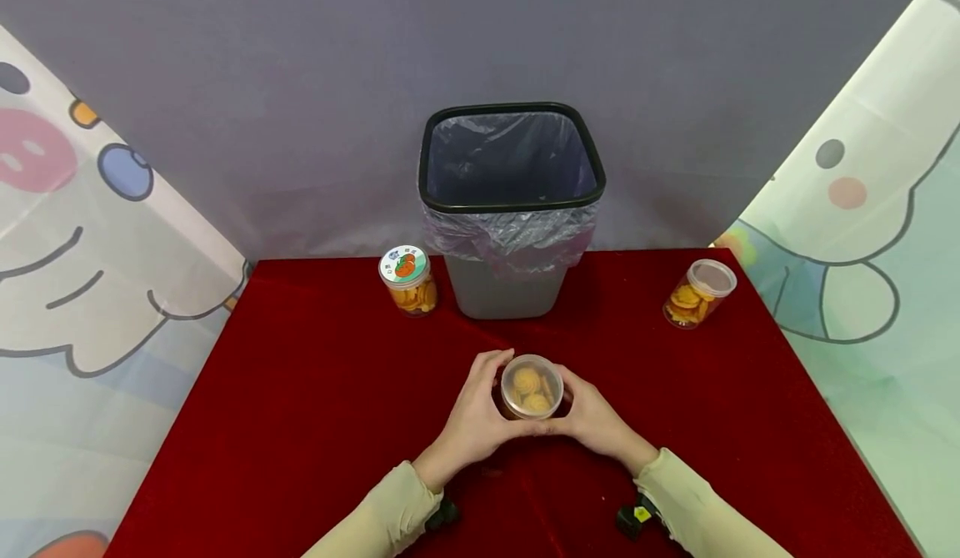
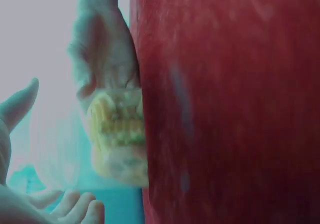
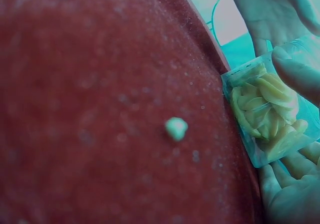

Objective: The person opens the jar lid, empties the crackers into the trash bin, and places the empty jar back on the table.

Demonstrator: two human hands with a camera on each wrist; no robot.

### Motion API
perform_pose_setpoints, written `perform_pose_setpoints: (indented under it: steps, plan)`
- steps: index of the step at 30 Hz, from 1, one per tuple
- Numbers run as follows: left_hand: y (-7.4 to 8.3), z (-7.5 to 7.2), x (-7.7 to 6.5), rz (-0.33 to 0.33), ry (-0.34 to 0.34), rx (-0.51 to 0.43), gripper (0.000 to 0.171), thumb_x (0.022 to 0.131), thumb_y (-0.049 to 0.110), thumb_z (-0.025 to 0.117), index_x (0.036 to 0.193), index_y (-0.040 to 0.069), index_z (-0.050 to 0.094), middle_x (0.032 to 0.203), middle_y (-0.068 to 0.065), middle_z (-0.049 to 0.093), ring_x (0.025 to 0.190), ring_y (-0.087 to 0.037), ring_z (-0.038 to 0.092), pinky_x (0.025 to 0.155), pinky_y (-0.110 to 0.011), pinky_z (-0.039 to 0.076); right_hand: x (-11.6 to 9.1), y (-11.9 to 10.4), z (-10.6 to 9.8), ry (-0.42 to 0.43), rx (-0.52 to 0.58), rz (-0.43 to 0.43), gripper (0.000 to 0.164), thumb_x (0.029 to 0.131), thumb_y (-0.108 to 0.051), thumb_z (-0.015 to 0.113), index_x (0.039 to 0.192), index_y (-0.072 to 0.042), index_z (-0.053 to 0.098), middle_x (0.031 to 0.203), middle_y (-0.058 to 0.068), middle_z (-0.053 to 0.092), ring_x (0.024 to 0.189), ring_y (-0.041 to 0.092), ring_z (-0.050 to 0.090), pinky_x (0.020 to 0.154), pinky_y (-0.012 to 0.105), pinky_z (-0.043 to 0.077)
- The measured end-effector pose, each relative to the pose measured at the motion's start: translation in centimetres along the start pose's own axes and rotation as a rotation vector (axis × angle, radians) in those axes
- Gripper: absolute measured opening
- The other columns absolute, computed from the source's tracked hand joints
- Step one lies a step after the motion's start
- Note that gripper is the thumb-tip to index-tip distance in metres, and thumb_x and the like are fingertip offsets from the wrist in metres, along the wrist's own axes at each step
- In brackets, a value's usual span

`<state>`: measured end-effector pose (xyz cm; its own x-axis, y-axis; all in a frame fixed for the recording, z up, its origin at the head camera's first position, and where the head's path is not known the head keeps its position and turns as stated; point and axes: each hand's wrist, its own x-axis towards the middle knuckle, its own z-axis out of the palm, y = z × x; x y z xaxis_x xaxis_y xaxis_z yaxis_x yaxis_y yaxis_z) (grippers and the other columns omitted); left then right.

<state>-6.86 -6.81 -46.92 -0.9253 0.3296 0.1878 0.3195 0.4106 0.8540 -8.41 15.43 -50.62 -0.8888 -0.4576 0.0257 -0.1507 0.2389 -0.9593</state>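
A clear plastic jar of cookies (image 1: 532,387) with a translucent lid stands on the red cloth in front of me. My left hand (image 1: 480,416) curves round its left side, fingers reaching toward the far edge. From the right, my right hand (image 1: 592,416) curls about the same jar, and both thumbs meet at its near side. In the left wrist view, the jar (image 2: 120,139) shows swirled cookies through its wall. The right wrist view has the thumb (image 3: 297,78) across the jar (image 3: 267,108), with fingers on its other side.
Behind the jar stands a grey bin (image 1: 510,291) with a black rim and plastic liner. A jar with a printed lid (image 1: 408,279) is left of it. Another cookie jar (image 1: 697,295) stands far right. A small pale crumb (image 3: 176,129) lies on the red cloth (image 1: 300,391).
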Motion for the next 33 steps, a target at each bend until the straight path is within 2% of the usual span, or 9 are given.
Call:
perform_pose_setpoints:
  steps: [2, 6, 10, 13, 16, 19, 24, 27, 33]
  plan:
    - [-0.4, -0.6, 0.2, 0.012, -0.03, -0.037, 0.103, 0.071, 0.042, 0.091, 0.152, 0.01, 0.036, 0.147, -0.006, 0.039, 0.132, -0.023, 0.044, 0.103, -0.046, 0.043, 0.0, 0.0, 0.0, 0.001, -0.008, 0.001, 0.09, 0.073, -0.026, 0.091, 0.149, -0.014, 0.043, 0.144, 0.006, 0.05, 0.131, 0.026, 0.049, 0.101, 0.023, 0.042]
    - [-1.1, -2.4, 1.0, 0.044, -0.113, -0.106, 0.1, 0.072, 0.03, 0.092, 0.153, 0.015, 0.035, 0.15, -0.011, 0.038, 0.136, -0.026, 0.04, 0.104, -0.049, 0.042, 0.0, -0.1, 0.0, 0.0, -0.01, 0.017, 0.09, 0.072, -0.026, 0.092, 0.148, -0.015, 0.044, 0.142, 0.006, 0.052, 0.13, 0.026, 0.051, 0.101, 0.025, 0.043]
    - [-1.7, -3.9, 2.0, 0.085, -0.214, -0.13, 0.097, 0.074, 0.025, 0.091, 0.153, 0.02, 0.035, 0.151, -0.012, 0.039, 0.138, -0.027, 0.038, 0.105, -0.051, 0.041, 0.0, -0.1, 0.0, -0.001, -0.012, 0.03, 0.091, 0.072, -0.024, 0.092, 0.148, -0.013, 0.044, 0.143, 0.007, 0.051, 0.131, 0.027, 0.05, 0.102, 0.026, 0.042]
    - [-2.1, -4.5, 2.7, 0.106, -0.278, -0.133, 0.096, 0.075, 0.025, 0.09, 0.153, 0.021, 0.035, 0.15, -0.013, 0.04, 0.138, -0.03, 0.039, 0.105, -0.052, 0.041, 0.1, -0.3, 0.1, 0.0, -0.016, 0.035, 0.091, 0.072, -0.021, 0.092, 0.148, -0.011, 0.043, 0.143, 0.007, 0.051, 0.131, 0.027, 0.05, 0.102, 0.026, 0.042]
    - [-2.3, -4.6, 3.2, 0.111, -0.329, -0.135, 0.095, 0.076, 0.025, 0.09, 0.153, 0.022, 0.035, 0.152, -0.008, 0.04, 0.138, -0.03, 0.039, 0.106, -0.05, 0.04, 0.0, -1.2, 0.1, -0.001, -0.02, 0.045, 0.09, 0.073, -0.014, 0.091, 0.148, -0.006, 0.042, 0.143, 0.012, 0.051, 0.13, 0.031, 0.05, 0.101, 0.024, 0.042]
    - [-2.4, -4.5, 3.6, 0.122, -0.379, -0.143, 0.096, 0.076, 0.022, 0.09, 0.154, 0.022, 0.034, 0.153, -0.003, 0.038, 0.14, -0.03, 0.038, 0.108, -0.047, 0.039, 0.0, -1.2, 0.1, -0.003, -0.02, 0.044, 0.09, 0.073, -0.015, 0.091, 0.148, -0.007, 0.042, 0.143, 0.012, 0.051, 0.13, 0.031, 0.05, 0.1, 0.023, 0.042]
    - [-2.5, -4.1, 4.3, 0.151, -0.462, -0.185, 0.098, 0.077, 0.016, 0.089, 0.156, 0.016, 0.031, 0.156, -0.002, 0.033, 0.141, -0.027, 0.037, 0.11, -0.044, 0.038, 0.2, -0.4, 0.0, -0.003, -0.014, 0.043, 0.091, 0.071, -0.026, 0.092, 0.147, -0.016, 0.044, 0.142, 0.003, 0.052, 0.129, 0.023, 0.052, 0.101, 0.025, 0.043]
    - [-2.7, -3.8, 4.6, 0.161, -0.49, -0.207, 0.097, 0.077, 0.013, 0.088, 0.156, 0.012, 0.031, 0.157, 0.001, 0.031, 0.14, -0.022, 0.037, 0.11, -0.04, 0.037, 0.2, -0.3, 0.0, -0.001, -0.014, 0.047, 0.092, 0.07, -0.028, 0.093, 0.148, -0.017, 0.044, 0.142, 0.001, 0.052, 0.129, 0.021, 0.052, 0.102, 0.026, 0.043]
    - [-2.6, -3.3, 4.8, 0.176, -0.518, -0.237, 0.093, 0.078, 0.01, 0.087, 0.155, 0.011, 0.035, 0.155, 0.002, 0.037, 0.138, -0.017, 0.04, 0.111, -0.037, 0.036, 0.1, -0.2, 0.0, 0.004, -0.04, 0.031, 0.091, 0.07, -0.03, 0.092, 0.147, -0.017, 0.045, 0.142, 0.001, 0.052, 0.13, 0.021, 0.051, 0.102, 0.026, 0.043]
